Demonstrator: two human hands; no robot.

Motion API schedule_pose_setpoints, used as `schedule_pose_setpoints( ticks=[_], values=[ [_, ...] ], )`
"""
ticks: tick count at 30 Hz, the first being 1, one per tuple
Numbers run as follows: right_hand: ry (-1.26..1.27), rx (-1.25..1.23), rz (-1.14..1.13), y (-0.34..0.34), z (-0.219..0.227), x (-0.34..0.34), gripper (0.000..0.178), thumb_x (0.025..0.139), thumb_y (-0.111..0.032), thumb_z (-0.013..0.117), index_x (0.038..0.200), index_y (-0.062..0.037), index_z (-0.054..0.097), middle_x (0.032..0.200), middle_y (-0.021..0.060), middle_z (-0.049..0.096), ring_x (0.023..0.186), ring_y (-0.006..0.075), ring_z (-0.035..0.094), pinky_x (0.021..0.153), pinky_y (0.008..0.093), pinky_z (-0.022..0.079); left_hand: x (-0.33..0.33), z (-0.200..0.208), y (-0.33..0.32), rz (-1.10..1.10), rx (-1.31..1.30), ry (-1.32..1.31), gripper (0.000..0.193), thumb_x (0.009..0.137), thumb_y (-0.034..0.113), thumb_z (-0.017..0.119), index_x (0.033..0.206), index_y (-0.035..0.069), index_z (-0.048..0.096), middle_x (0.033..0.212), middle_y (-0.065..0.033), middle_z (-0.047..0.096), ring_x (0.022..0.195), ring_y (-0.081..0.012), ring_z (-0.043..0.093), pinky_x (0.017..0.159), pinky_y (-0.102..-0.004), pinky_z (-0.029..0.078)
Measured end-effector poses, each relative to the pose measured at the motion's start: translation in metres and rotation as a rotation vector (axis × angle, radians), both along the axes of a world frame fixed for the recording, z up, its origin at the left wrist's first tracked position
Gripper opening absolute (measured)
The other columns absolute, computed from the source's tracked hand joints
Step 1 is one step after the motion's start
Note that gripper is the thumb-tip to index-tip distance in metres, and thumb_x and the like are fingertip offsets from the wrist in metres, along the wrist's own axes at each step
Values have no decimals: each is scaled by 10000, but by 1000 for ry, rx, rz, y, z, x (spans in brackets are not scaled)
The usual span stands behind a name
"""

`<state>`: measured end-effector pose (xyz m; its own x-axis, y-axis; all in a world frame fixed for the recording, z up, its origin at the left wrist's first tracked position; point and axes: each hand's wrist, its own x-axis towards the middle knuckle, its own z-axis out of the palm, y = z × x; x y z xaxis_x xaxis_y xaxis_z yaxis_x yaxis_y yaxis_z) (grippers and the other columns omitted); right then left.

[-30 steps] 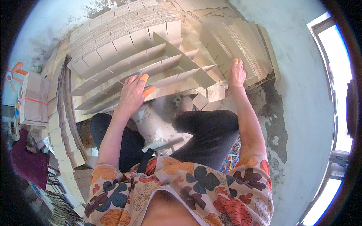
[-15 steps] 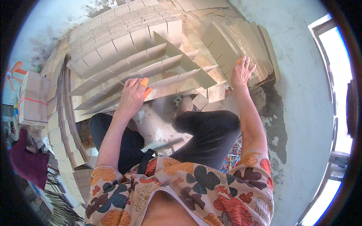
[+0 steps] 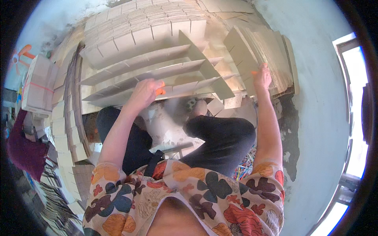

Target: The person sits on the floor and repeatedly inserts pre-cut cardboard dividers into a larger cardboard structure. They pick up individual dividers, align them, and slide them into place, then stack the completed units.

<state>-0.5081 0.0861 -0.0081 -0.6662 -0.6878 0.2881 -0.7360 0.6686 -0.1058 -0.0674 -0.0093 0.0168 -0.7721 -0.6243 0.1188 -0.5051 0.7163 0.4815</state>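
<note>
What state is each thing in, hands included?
Long cardboard strips: on edge, roughly parallel
Cross strip: on edge, across them
Back pile: stacked
Right stack: sheets leaning together
Box: banded red
Left hand: curled at front strip, grip unclear
Right hand: at Right stack, grip unclear

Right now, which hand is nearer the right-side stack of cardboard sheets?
Right. The right hand is at the near edge of the stack; the left hand is left of it, by a slotted strip.

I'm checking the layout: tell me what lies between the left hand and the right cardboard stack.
In the head view, the slotted cardboard crosspiece and the right part of the front cardboard strip lie between left hand and stack.
</note>
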Motion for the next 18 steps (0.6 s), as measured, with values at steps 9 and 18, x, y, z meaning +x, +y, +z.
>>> schedule_pose_setpoints(
  ticks=[9,18],
  values=[
    [-221,-285,194,8,98,-3,398,709,-201,743,986,38,585,851,190,641,761,300,626,704,397,495,4,12,-5,26,-95,196,320,757,202,692,999,15,600,1111,-122,592,1036,-327,545,854,-416,451],
    [-1272,-464,393,15,117,70,390,786,-65,677,1119,90,546,960,130,637,775,157,618,651,274,520,-77,-6,-68,77,-243,-183,728,893,553,398,1356,-6,350,1470,-135,262,1377,-315,183,1102,-484,197]
  ],
)
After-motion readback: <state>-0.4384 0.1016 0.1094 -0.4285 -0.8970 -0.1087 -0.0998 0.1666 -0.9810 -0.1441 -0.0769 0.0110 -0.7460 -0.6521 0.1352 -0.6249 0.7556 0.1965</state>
